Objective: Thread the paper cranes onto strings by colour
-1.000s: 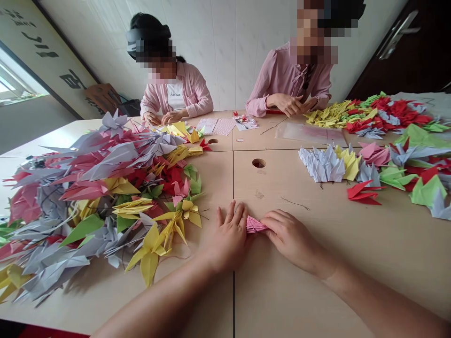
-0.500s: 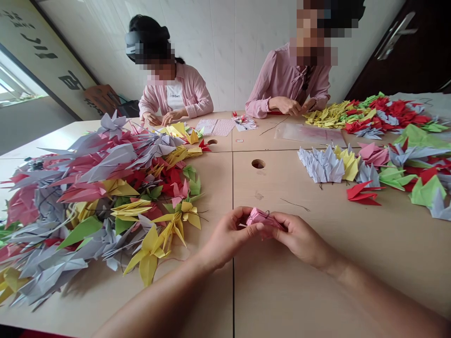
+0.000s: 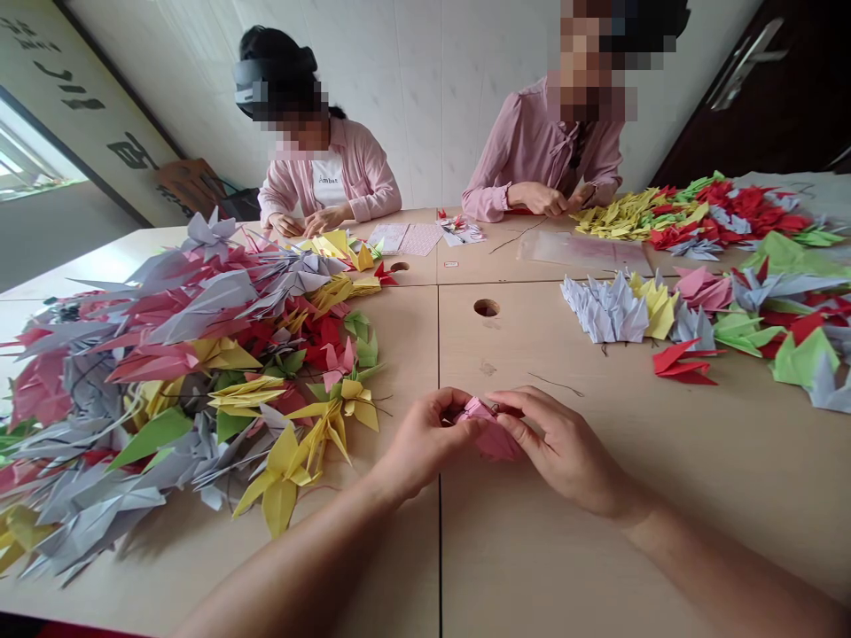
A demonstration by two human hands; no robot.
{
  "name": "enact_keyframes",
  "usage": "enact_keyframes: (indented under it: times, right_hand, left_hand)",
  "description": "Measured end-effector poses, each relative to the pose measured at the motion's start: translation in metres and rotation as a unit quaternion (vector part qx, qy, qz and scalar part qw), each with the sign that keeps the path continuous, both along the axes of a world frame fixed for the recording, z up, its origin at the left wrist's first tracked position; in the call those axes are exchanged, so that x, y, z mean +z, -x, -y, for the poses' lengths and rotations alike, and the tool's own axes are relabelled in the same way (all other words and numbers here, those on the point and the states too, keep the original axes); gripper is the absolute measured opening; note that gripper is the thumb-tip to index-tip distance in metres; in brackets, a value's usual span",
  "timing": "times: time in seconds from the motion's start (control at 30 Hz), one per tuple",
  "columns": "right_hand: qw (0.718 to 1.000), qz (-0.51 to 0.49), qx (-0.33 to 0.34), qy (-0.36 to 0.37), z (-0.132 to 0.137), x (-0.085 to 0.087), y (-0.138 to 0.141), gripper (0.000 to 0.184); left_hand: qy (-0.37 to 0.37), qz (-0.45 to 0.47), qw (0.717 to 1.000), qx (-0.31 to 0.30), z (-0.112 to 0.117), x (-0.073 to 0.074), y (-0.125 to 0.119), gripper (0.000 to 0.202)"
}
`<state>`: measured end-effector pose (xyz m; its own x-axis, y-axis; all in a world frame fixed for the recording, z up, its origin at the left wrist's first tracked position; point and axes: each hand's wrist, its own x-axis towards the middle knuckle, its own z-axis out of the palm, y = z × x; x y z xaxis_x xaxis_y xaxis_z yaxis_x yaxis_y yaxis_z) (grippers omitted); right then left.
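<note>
Pinching a pink folded paper piece [image 3: 490, 431] from both sides, left hand [image 3: 425, 443] and right hand [image 3: 565, 452] hide its middle; paper cranes [image 3: 199, 354] heaped left of the grip.

Shared paper-craft workroom in a plain office-type room

On my feed, pale office desks [image 3: 598, 532] are pushed edge to edge into one big table, with round cable holes [image 3: 486, 307] near the seam. A great heap of folded paper cranes [image 3: 166, 372] in grey, red, yellow and green covers the left end, and sorted rows and piles of cranes [image 3: 731, 213] fill the far right corner. One person in a pink jacket [image 3: 329, 182] and another in a pink shirt [image 3: 545, 151] sit at the far edge, hands together on the table, with small patterned sheets [image 3: 412, 237] between them. Behind them is a white tiled wall [image 3: 432, 89], with a dark door [image 3: 784, 115] and its lever handle [image 3: 748, 55] at right. At left are a window [image 3: 27, 164] and a signboard [image 3: 80, 115] with large characters.
</note>
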<state>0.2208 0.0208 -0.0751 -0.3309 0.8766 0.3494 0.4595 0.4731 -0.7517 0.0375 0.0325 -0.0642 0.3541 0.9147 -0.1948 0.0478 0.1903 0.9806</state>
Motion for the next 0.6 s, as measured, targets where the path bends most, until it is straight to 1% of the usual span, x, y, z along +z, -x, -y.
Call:
enact_keyframes:
  times: [0.07, 0.13, 0.23, 0.33, 0.47, 0.6]
  right_hand:
    - [1.000, 0.008, 0.012, -0.009, -0.0012, 0.0014, -0.0005, 0.016]
    - [1.000, 0.018, 0.008, -0.012, -0.0019, 0.0028, -0.0015, 0.013]
    - [0.999, 0.042, -0.006, -0.012, -0.0020, 0.0041, -0.0032, 0.017]
    - [0.998, 0.062, -0.018, -0.012, -0.0016, 0.0045, -0.0035, 0.019]
    - [0.998, 0.057, -0.031, -0.012, -0.0013, 0.0036, -0.0029, 0.019]
    - [0.998, 0.049, -0.038, -0.012, -0.0006, 0.0030, -0.0033, 0.017]
  left_hand:
    - [0.000, -0.002, 1.000, 0.000, 0.0004, 0.0006, -0.0005, 0.024]
    - [-0.003, -0.012, 1.000, -0.002, 0.0007, 0.0010, -0.0010, 0.023]
    - [-0.012, -0.028, 1.000, -0.006, 0.0006, 0.0008, -0.0016, 0.020]
    - [-0.021, -0.039, 0.999, 0.002, -0.0001, 0.0009, -0.0018, 0.019]
    - [-0.027, -0.042, 0.999, 0.010, -0.0008, 0.0029, -0.0007, 0.019]
    - [-0.027, -0.034, 0.999, 0.002, -0.0010, 0.0037, 0.0009, 0.021]
